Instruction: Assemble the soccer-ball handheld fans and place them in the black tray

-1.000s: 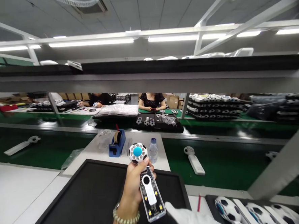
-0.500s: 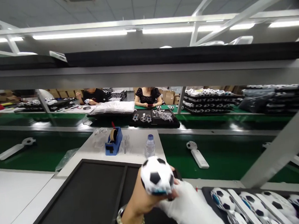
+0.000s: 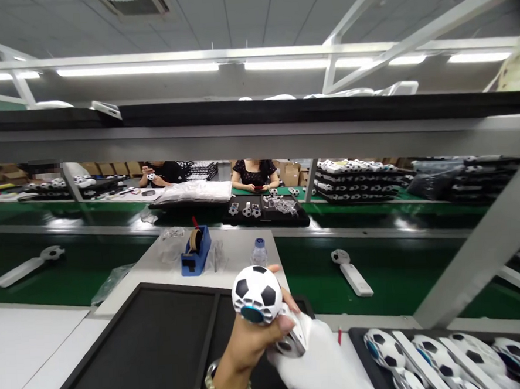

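My left hand (image 3: 250, 340), bare with a beaded bracelet at the wrist, is closed round a white handheld device with a black-patched football-like head (image 3: 258, 293). A teal round spot shows low on this head. Beside it on the right, my right hand (image 3: 320, 358) in a white glove is closed at the device's white and grey lower part (image 3: 295, 338). The gloved fingers are mostly hidden. Below both hands lies a black divided tray (image 3: 137, 343).
Similar devices fill a black tray (image 3: 360, 352) at the right. A blue tape dispenser (image 3: 196, 254) and a water bottle (image 3: 259, 254) stand ahead on the white table. One device (image 3: 353, 277) lies on the green belt (image 3: 309, 273). A slanted post (image 3: 470, 252) rises at right. Co-workers sit opposite.
The football-like head has shifted slightly left and up and turned, so its teal spot shows more. The device's grey-white lower part has come into view between my hands.
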### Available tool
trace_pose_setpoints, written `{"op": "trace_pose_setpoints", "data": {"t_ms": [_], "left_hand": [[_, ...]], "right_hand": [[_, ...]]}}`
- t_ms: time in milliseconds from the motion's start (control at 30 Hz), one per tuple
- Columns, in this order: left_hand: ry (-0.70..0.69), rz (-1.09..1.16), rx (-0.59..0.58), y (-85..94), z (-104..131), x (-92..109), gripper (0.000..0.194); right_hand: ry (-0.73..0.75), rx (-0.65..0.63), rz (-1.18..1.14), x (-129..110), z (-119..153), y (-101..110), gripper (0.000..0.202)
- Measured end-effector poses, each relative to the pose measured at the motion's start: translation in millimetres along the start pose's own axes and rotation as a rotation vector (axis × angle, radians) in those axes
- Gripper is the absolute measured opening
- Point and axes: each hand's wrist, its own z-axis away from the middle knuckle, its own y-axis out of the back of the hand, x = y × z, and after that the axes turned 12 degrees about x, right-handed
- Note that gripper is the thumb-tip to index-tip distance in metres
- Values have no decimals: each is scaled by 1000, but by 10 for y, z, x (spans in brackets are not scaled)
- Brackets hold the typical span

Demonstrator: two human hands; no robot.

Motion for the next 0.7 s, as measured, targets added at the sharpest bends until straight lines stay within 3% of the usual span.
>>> {"op": "trace_pose_setpoints", "data": {"t_ms": [100, 233, 467, 700], "left_hand": [[63, 16, -25, 15, -22, 41, 53], [83, 45, -68, 91, -53, 38, 35], [228, 87, -257, 339, -92, -48, 56], [252, 6, -367, 378, -103, -18, 68]], "right_hand": [[-75, 52, -48, 45, -31, -49, 21], [-133, -62, -149, 124, -48, -17, 15], [-129, -277, -337, 132, -4, 152, 33], [-166, -306, -366, 39, 88, 256, 26]]}}
